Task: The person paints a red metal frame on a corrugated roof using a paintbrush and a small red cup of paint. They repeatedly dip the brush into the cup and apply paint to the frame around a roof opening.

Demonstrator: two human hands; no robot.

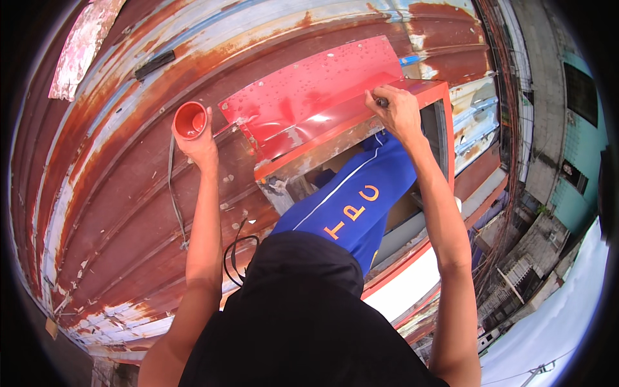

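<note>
My left hand [198,145] grips a small red cup [191,120] with its open mouth facing me, held against the rusty corrugated metal roof [116,193]. My right hand [394,109] is closed around a small dark tool handle, pressed at the edge of a glossy red metal sheet [309,97]. The sheet lies over a red-framed opening [438,116] in the roof. The tool's tip is hidden by my fingers. My legs in blue trousers [354,200] hang down into the opening.
A grey strap [173,193] and a black cable loop [233,255] lie on the roof by my left arm. A black strip [155,64] sits higher up. Buildings [567,129] and wires stand beyond the roof edge at right.
</note>
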